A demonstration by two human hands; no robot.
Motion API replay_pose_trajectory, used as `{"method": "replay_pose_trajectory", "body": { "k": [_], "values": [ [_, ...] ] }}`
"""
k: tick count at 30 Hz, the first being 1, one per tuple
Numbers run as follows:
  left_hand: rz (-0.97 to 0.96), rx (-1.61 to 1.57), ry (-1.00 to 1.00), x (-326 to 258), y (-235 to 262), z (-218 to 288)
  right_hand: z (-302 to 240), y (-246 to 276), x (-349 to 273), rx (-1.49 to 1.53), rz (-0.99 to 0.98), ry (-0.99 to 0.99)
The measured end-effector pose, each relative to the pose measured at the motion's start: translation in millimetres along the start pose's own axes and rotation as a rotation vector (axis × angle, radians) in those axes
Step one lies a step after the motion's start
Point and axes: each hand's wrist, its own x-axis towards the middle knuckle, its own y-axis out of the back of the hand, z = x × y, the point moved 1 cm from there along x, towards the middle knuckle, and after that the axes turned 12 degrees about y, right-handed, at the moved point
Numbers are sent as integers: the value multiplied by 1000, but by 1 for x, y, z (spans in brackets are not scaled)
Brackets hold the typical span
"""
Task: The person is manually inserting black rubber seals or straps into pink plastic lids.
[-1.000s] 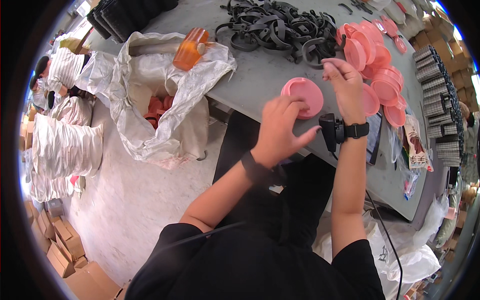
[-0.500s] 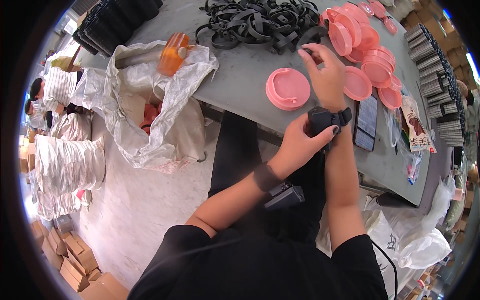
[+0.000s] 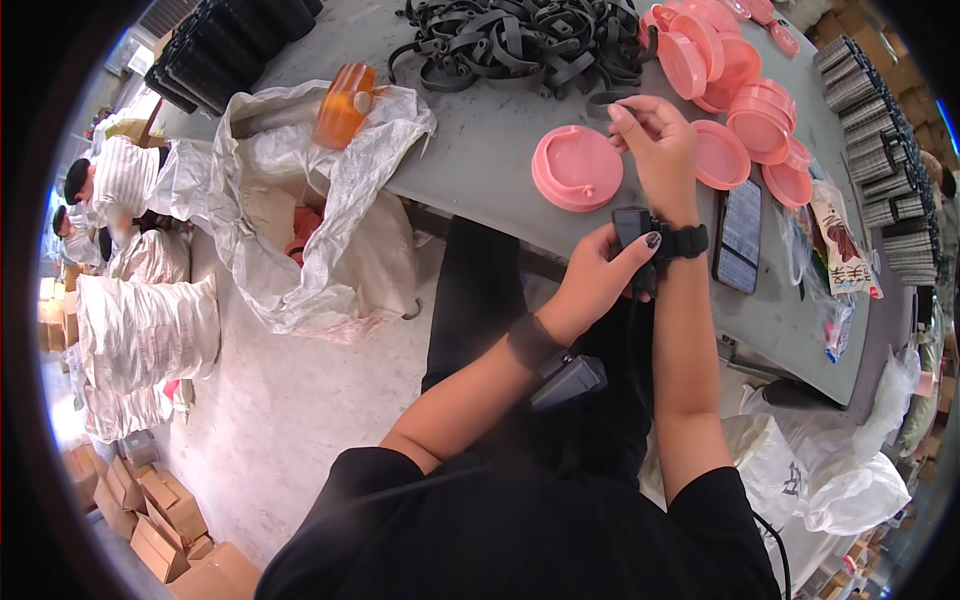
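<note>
My left hand (image 3: 598, 278) is closed around the black device (image 3: 632, 228) strapped to my right wrist. My right hand (image 3: 655, 148) is stretched over the grey table (image 3: 480, 150), its fingertips pinched on a black rubber ring (image 3: 600, 100) at the near edge of a heap of black rings (image 3: 520, 45). A round pink lid (image 3: 577, 167) lies flat on the table just left of my right hand. More pink lids (image 3: 735, 95) are piled to the right of that hand.
A dark phone (image 3: 740, 235) and a snack packet (image 3: 842, 245) lie right of my wrist. Stacks of black parts (image 3: 885, 150) line the table's right side. An open white sack (image 3: 300, 210) with an orange bottle (image 3: 343, 105) leans on the table's left. Other people (image 3: 115, 185) and cardboard boxes (image 3: 150, 510) are far left.
My left hand left the pink lid and came back to grip the device on my right wrist. My right hand reached from the lid toward the black rings.
</note>
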Motion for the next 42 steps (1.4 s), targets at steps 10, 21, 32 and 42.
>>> {"method": "replay_pose_trajectory", "body": {
  "k": [10, 21, 32, 42],
  "values": [
    [48, 70, 25, 0, -4, 8, 19, 9, -9, 441, 260, -268],
    [591, 1082, -680, -3, 58, 93, 2, 60, -8, -40, 319, 77],
    [536, 1450, -771, 34, 83, 74, -1, 39, -25, -91, 246, 148],
    [272, 1190, -691, 31, 91, 80, -6, 27, -42, -352, -403, 261]
  ]
}}
